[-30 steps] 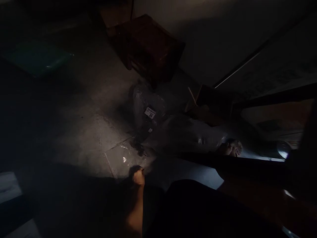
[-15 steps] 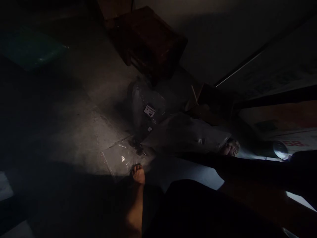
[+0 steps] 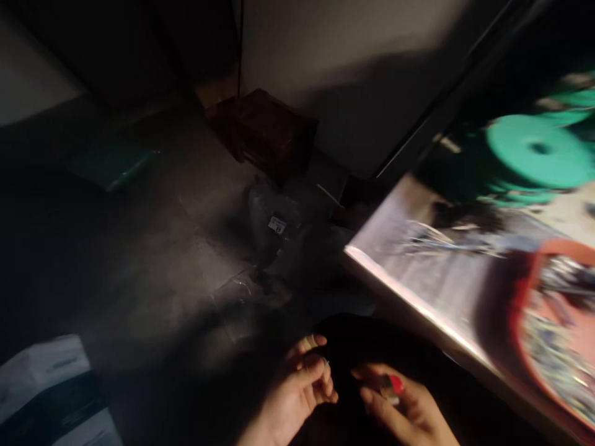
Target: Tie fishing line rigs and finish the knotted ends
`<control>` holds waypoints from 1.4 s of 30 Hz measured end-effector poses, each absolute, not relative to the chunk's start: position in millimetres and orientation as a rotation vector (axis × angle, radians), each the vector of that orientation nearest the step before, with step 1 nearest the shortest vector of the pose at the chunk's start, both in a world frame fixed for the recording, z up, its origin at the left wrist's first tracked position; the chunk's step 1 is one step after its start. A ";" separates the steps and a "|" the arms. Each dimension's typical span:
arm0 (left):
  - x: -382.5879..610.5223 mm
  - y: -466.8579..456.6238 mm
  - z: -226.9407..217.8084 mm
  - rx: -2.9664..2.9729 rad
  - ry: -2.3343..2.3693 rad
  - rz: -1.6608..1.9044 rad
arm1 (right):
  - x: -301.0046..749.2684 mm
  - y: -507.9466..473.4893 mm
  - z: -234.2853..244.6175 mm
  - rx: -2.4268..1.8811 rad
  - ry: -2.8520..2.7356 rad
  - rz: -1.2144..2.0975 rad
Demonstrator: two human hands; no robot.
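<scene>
Low in the dim, blurred view, my left hand (image 3: 302, 384) has its fingers curled together in a pinch; what they hold is too small and dark to name. My right hand (image 3: 400, 406) is just to its right, a short gap apart. It is closed on a small object with a red end and a silvery body (image 3: 391, 388). Both hands hover over my dark lap beside the table edge (image 3: 404, 297).
A table on the right carries green rolls (image 3: 539, 148) and a red basin (image 3: 525, 310) of small parts. The concrete floor holds clear plastic bags (image 3: 274, 217) with a white label, a dark wooden stool (image 3: 267, 130), a green tray (image 3: 111, 164) and white sheets (image 3: 41, 371).
The view has swung up and to the right, from the floor and a bare foot to the tabletop. Both hands, unseen before, have come into view at the bottom.
</scene>
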State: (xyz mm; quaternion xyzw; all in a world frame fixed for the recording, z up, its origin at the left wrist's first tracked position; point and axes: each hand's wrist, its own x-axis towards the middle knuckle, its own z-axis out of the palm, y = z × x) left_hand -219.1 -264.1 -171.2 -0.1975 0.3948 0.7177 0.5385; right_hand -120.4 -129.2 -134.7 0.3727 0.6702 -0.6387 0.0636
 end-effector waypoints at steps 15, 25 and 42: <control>-154.4 -230.1 -66.4 -0.127 0.983 1.646 | -68.8 -122.6 -65.2 0.719 1.708 -2.761; -144.1 -229.5 -38.0 0.056 1.214 1.690 | -54.2 -119.3 -63.9 0.820 1.704 -2.806; -137.7 -226.2 -51.5 0.671 2.024 1.705 | -57.0 -122.4 -60.8 0.918 1.376 -2.986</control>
